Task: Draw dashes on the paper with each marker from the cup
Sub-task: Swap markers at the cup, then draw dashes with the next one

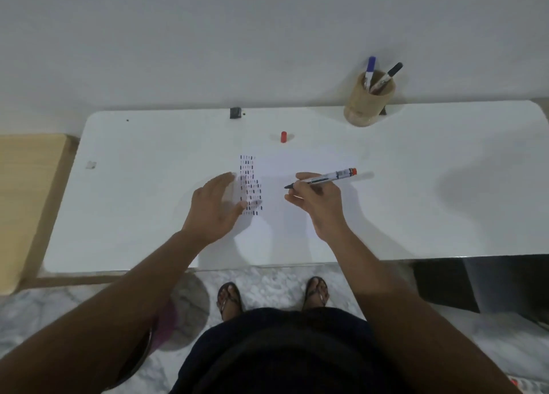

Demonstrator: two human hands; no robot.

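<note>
2 bare hands reach out over a white table (445, 215) from a person standing at its near edge. The right hand (318, 203) grasps a red marker (323, 178), pinched between thumb and fingertips near the writing end; the barrel slants up and to the right, its red end cap sticking out past the knuckles. The dark tip points left and sits over the paper (300, 168), though whether it touches the sheet cannot be told. The barrel carries a printed label, too blurred to read. The wrist is bent and the forearm runs back toward the body at an angle.

The left hand (218, 208) is released, holding nothing: palm down, fingers stretched and slightly spread, laid at the left side of the paper, with the fingertips overlapping the columns of dashes (251, 185). These dashes run in several narrow vertical columns, dark with some reddish strokes; they form no legible writing.

Farther on, just beyond the sheet, 1 red cap (283, 137) stands upright on the table, apart from the marker. At the far right edge a tan cup (368, 102) holds a blue marker (370, 69) and a black marker (389, 75), both leaning. A small black object (235, 113) lies at the far edge, left of the cup.
</note>
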